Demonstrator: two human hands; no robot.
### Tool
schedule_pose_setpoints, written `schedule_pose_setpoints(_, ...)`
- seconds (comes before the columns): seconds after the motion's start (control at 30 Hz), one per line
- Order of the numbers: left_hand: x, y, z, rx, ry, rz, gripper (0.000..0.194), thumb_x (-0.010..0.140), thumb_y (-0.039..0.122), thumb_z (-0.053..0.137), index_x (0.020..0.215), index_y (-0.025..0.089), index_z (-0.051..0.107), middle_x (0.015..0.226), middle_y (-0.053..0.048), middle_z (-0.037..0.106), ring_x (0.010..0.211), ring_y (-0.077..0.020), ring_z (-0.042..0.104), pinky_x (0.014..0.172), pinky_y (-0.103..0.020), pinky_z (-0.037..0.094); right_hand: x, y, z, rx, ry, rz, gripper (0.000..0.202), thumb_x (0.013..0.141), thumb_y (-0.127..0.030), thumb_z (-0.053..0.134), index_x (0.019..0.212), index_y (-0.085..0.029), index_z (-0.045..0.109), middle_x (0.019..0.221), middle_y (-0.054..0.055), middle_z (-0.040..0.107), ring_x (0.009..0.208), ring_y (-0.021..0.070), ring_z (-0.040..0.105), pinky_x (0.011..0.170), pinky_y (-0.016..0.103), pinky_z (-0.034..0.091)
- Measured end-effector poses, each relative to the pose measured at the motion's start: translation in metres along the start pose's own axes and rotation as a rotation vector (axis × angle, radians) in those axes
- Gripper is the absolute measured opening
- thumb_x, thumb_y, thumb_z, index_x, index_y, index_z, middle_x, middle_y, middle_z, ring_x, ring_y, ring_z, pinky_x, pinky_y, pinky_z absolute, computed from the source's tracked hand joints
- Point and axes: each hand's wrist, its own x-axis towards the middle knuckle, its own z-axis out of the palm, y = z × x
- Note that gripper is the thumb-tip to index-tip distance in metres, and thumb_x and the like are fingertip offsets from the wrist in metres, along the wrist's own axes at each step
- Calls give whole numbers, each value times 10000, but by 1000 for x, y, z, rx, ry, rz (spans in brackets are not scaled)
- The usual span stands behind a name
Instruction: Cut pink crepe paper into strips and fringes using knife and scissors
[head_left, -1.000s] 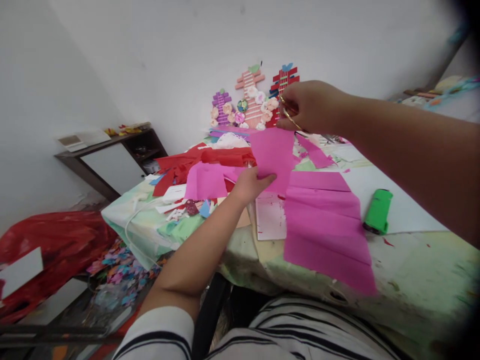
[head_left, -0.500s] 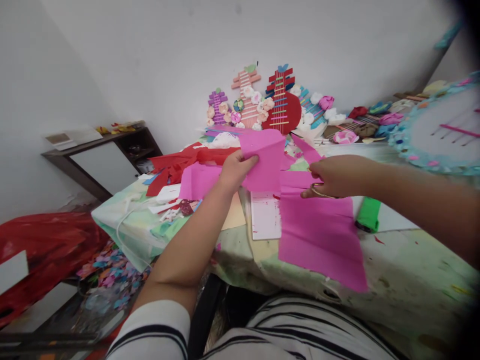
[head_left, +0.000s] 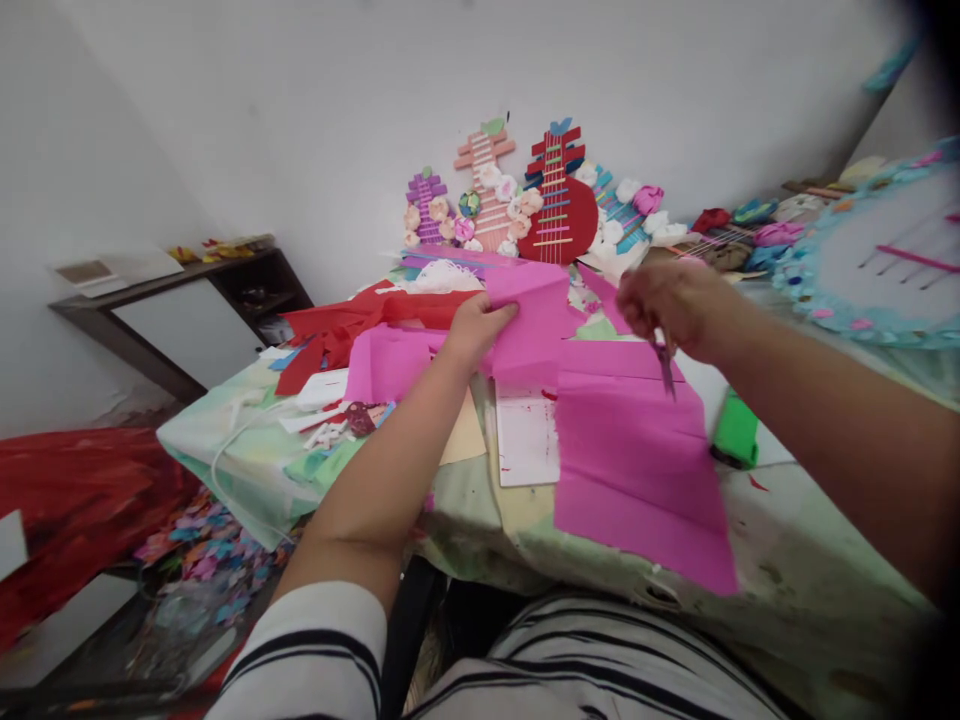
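My left hand [head_left: 480, 330] is closed on a pink crepe paper piece [head_left: 534, 320], its thumb lying on top near the left edge. My right hand [head_left: 667, 305] grips a pair of scissors [head_left: 664, 365], whose blades point down above a larger pink sheet [head_left: 637, 460]. The hand is slightly blurred and stands apart from the paper in my left hand. That larger sheet lies creased on the table, with its lower corner reaching the front edge. Another pink piece [head_left: 382, 365] lies left of my left hand. Beneath the paper sits a white board [head_left: 527, 440] with red marks.
Decorated paper guitars, including a red guitar [head_left: 570, 220], lean against the back wall. A green object [head_left: 736, 428] lies right of the pink sheet. Red crepe paper [head_left: 330, 330] is at the left, and a round blue-edged decoration [head_left: 840, 290] stands at the far right.
My right hand has lifted slightly and turned, so the scissors now point down toward me. My left hand stays on the pink paper. The view has shifted a little.
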Motion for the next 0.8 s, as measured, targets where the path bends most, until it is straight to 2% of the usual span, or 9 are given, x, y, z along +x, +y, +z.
schedule_pose_setpoints(0.07, 0, -5, 2, -31, 6, 1, 222, 670, 223, 579, 859, 110, 600, 793, -51, 644, 698, -149, 596, 684, -297, 481, 2, -15, -9, 179, 126, -43, 433, 805, -578, 127, 631, -205, 259, 552, -29, 271, 458, 92, 291, 437, 232, 261)
schedule_pose_setpoints(0.1, -1, -6, 3, -44, 12, 4, 222, 669, 224, 578, 858, 111, 601, 792, -47, 644, 698, -146, 595, 686, -294, 479, 3, -20, -13, 344, 203, -62, 448, 813, -570, 50, 626, -203, 227, 557, -32, 238, 462, 94, 270, 439, 233, 253)
schedule_pose_setpoints(0.17, -1, -7, 3, -64, 33, 11, 219, 672, 231, 574, 856, 114, 599, 788, -41, 644, 694, -141, 592, 682, -286, 477, 6, -22, -17, 531, 325, -70, 459, 810, -548, -34, 608, -198, 183, 565, -33, 197, 472, 100, 242, 444, 235, 240)
schedule_pose_setpoints(0.27, -1, -6, 2, -81, 65, 27, 229, 672, 242, 572, 863, 119, 593, 783, -36, 639, 686, -135, 586, 673, -274, 472, 9, -8, -11, 639, 416, -44, 471, 774, -583, -32, 575, -198, 153, 558, -33, 190, 479, 107, 216, 459, 246, 250)
schedule_pose_setpoints(0.37, 0, -5, -2, -77, 77, 37, 215, 654, 237, 587, 833, 118, 593, 760, -32, 630, 671, -134, 579, 656, -261, 463, 11, 16, 7, 716, 442, 45, 528, 688, -703, 13, 554, -210, 149, 535, -34, 223, 480, 109, 248, 491, 252, 299)
schedule_pose_setpoints(0.5, 2, -9, -8, -72, 89, 33, 190, 645, 230, 589, 801, 120, 591, 706, -22, 613, 646, -140, 571, 628, -261, 454, 14, 40, 34, 765, 531, 152, 453, 748, -625, 75, 580, -215, 169, 518, -44, 250, 486, 103, 308, 530, 236, 350)
schedule_pose_setpoints(0.67, 3, -15, -13, -93, 103, 26, 171, 632, 224, 599, 769, 123, 589, 664, -5, 597, 610, -128, 555, 608, -250, 446, 22, 46, 52, 961, 799, 229, 399, 788, -558, 121, 613, -209, 201, 508, -67, 265, 442, 66, 312, 463, 183, 345)
schedule_pose_setpoints(0.8, 4, -19, -15, -119, 91, 29, 183, 633, 241, 601, 773, 124, 591, 674, -9, 600, 593, -120, 549, 594, -244, 446, 28, 44, 63, 1073, 881, 264, 381, 791, -539, 220, 615, -202, 229, 492, -81, 265, 411, 42, 321, 418, 151, 339)
